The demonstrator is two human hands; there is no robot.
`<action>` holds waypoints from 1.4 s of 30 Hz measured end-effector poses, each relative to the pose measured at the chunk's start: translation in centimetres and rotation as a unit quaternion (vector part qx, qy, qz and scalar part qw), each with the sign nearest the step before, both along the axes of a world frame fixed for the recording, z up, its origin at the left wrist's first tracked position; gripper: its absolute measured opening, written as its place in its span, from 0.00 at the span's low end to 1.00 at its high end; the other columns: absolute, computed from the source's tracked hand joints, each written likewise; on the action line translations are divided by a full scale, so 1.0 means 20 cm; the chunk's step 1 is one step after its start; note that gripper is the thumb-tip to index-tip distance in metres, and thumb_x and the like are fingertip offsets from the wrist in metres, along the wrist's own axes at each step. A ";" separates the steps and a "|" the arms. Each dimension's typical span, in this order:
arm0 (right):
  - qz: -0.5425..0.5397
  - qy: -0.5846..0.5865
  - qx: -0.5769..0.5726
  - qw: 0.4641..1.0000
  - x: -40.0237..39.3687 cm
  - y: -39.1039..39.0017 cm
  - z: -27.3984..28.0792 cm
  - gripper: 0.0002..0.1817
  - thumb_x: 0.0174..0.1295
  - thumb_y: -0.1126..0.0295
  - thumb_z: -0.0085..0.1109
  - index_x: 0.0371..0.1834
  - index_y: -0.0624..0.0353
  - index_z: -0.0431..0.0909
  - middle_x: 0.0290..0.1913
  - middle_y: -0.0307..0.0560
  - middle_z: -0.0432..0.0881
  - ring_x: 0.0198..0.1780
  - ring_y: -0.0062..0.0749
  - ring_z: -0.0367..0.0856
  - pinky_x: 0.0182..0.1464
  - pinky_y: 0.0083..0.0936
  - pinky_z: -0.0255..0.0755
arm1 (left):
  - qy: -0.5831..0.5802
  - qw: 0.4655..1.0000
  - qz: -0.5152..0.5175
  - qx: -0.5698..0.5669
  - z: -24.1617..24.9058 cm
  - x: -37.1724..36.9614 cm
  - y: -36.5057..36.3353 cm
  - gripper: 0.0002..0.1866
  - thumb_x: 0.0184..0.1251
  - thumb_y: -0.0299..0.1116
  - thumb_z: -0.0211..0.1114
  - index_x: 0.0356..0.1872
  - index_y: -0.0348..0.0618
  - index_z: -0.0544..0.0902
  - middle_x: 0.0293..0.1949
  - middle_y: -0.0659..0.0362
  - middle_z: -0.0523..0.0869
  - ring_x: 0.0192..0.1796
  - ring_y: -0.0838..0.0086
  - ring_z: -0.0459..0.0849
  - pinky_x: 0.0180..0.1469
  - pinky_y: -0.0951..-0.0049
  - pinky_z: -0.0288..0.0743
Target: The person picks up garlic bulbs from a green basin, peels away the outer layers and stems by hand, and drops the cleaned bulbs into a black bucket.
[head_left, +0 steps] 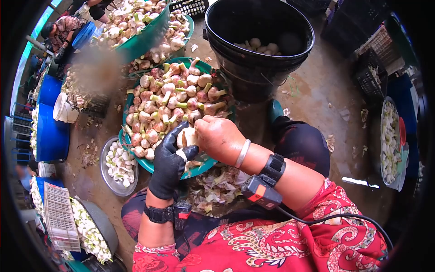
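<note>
My left hand (166, 165), in a black glove, is closed around a whitish, partly peeled garlic bulb (186, 137). A brownish strip shows on the bulb's face. Against the bulb's right side my bare right hand (219, 139) is curled with its fingers pressed together; what they pinch is hidden. Both hands are over the near edge of a green basin (198, 172). Heaped in that basin are unpeeled garlic bulbs (156, 106) with cut stems. Loose garlic skins (217, 187) lie on the floor between my legs, below the basin.
A large black bucket (247, 77) with pale bulbs inside stands beyond the basin. On the left is a metal bowl (118, 191) of peeled garlic. Blue tubs (52, 136) line the left side, where another person (65, 29) sits. A black crate (369, 77) stands right.
</note>
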State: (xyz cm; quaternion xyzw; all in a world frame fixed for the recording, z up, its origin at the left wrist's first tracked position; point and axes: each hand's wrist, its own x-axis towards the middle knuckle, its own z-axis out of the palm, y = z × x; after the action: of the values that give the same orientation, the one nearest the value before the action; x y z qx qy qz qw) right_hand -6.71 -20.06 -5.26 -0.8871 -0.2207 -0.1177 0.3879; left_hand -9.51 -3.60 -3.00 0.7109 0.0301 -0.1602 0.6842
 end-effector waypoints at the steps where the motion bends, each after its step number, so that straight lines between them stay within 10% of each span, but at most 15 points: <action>1: -0.018 0.019 -0.007 1.000 0.01 0.01 -0.02 0.02 0.51 0.74 0.58 0.25 0.60 0.76 0.26 0.51 0.79 0.29 0.48 0.81 0.32 0.36 0.76 | 0.001 1.000 -0.001 0.000 0.00 0.00 -0.01 0.34 0.53 0.23 0.68 0.64 0.32 0.69 0.56 0.55 0.79 0.55 0.73 0.79 0.59 0.71 0.73; 5: -0.016 0.160 0.239 0.958 0.05 -0.02 -0.06 0.06 0.52 0.72 0.55 0.27 0.62 0.81 0.27 0.58 0.81 0.31 0.49 0.83 0.35 0.37 0.77 | -0.008 0.999 0.006 -0.052 0.05 -0.02 -0.02 0.33 0.55 0.23 0.65 0.65 0.32 0.69 0.55 0.55 0.79 0.55 0.72 0.79 0.59 0.71 0.72; 6: -0.037 0.223 0.244 0.943 0.06 -0.03 -0.07 0.05 0.53 0.77 0.54 0.27 0.65 0.79 0.23 0.46 0.81 0.26 0.26 0.81 0.31 0.23 0.76 | -0.033 0.996 0.015 -0.085 0.06 -0.01 -0.02 0.32 0.55 0.22 0.64 0.65 0.32 0.68 0.55 0.54 0.80 0.56 0.72 0.79 0.59 0.71 0.72; 9: -0.025 0.302 0.332 0.894 0.06 -0.05 -0.04 0.04 0.53 0.76 0.56 0.28 0.66 0.80 0.22 0.42 0.80 0.27 0.22 0.80 0.31 0.22 0.76 | -0.012 0.991 0.037 -0.125 0.04 0.01 -0.01 0.33 0.55 0.22 0.64 0.66 0.32 0.67 0.56 0.54 0.79 0.57 0.71 0.78 0.60 0.71 0.71; 20: -0.046 0.004 0.060 0.997 0.00 -0.02 -0.06 0.03 0.52 0.76 0.55 0.26 0.63 0.79 0.26 0.54 0.82 0.29 0.42 0.84 0.33 0.29 0.76 | -0.083 0.996 0.007 0.018 0.00 0.01 -0.06 0.34 0.54 0.20 0.68 0.65 0.34 0.69 0.57 0.55 0.78 0.58 0.73 0.77 0.61 0.71 0.72; 24: -0.153 0.202 0.228 0.940 0.07 -0.05 -0.10 0.08 0.50 0.69 0.58 0.26 0.62 0.81 0.30 0.60 0.82 0.34 0.52 0.83 0.40 0.38 0.77 | -0.033 0.991 0.018 -0.128 0.08 -0.02 -0.07 0.33 0.52 0.19 0.67 0.64 0.34 0.70 0.59 0.55 0.77 0.60 0.70 0.77 0.63 0.68 0.70; 29: -0.220 0.283 0.028 0.933 0.13 -0.15 -0.20 0.13 0.50 0.65 0.58 0.33 0.64 0.83 0.33 0.63 0.82 0.40 0.56 0.83 0.46 0.42 0.77 | -0.006 0.954 0.030 -0.299 0.13 -0.03 0.08 0.40 0.53 0.29 0.64 0.70 0.37 0.62 0.57 0.50 0.78 0.59 0.63 0.77 0.63 0.65 0.71; 32: -0.012 0.354 -0.193 0.915 0.10 -0.16 -0.17 0.14 0.50 0.62 0.59 0.33 0.61 0.84 0.37 0.61 0.84 0.43 0.53 0.83 0.48 0.41 0.77 | 0.025 0.940 0.060 -0.336 0.11 -0.02 0.15 0.40 0.52 0.28 0.63 0.71 0.39 0.62 0.57 0.49 0.77 0.59 0.62 0.77 0.61 0.64 0.73; 34: -0.017 0.339 -0.164 0.926 0.10 -0.14 -0.04 0.15 0.51 0.63 0.61 0.36 0.63 0.84 0.37 0.58 0.84 0.43 0.50 0.84 0.48 0.36 0.77 | 0.027 0.941 0.057 -0.332 0.11 -0.02 0.13 0.40 0.52 0.28 0.63 0.71 0.39 0.61 0.57 0.49 0.77 0.59 0.62 0.77 0.61 0.63 0.74; 36: 0.052 0.184 0.218 0.957 0.12 -0.15 -0.02 0.13 0.53 0.68 0.64 0.40 0.64 0.83 0.34 0.52 0.85 0.39 0.36 0.85 0.46 0.28 0.77 | 0.057 0.937 0.023 -0.343 0.08 -0.02 0.11 0.39 0.53 0.26 0.62 0.70 0.39 0.62 0.56 0.51 0.78 0.59 0.62 0.77 0.65 0.62 0.70; 37: 0.048 0.185 0.217 0.957 0.11 -0.15 0.01 0.13 0.53 0.68 0.64 0.40 0.64 0.83 0.34 0.52 0.85 0.39 0.36 0.85 0.46 0.28 0.77 | 0.055 0.939 0.014 -0.340 0.06 -0.02 0.10 0.38 0.54 0.27 0.63 0.71 0.38 0.62 0.57 0.52 0.77 0.59 0.62 0.77 0.65 0.63 0.70; 39: 0.185 0.380 0.428 0.799 0.10 -0.13 0.05 0.13 0.54 0.74 0.67 0.43 0.64 0.83 0.33 0.45 0.85 0.37 0.22 0.82 0.43 0.23 0.76 | 0.058 0.943 0.009 -0.328 0.07 0.00 0.07 0.38 0.54 0.27 0.63 0.70 0.37 0.62 0.58 0.52 0.76 0.60 0.63 0.76 0.65 0.64 0.69; 42: 0.134 0.340 0.323 0.873 0.08 -0.13 0.07 0.09 0.53 0.73 0.68 0.37 0.62 0.85 0.31 0.43 0.86 0.34 0.19 0.81 0.40 0.22 0.77 | 0.050 0.947 -0.009 -0.317 0.06 0.00 0.06 0.39 0.58 0.33 0.67 0.70 0.32 0.61 0.61 0.52 0.74 0.62 0.67 0.74 0.66 0.68 0.66</action>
State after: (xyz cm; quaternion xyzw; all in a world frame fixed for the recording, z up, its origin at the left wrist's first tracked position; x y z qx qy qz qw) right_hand -5.02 -22.70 -3.82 -0.6594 -0.1414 0.1793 0.7163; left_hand -9.54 -2.37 -1.73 0.4485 0.0056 -0.2024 0.8705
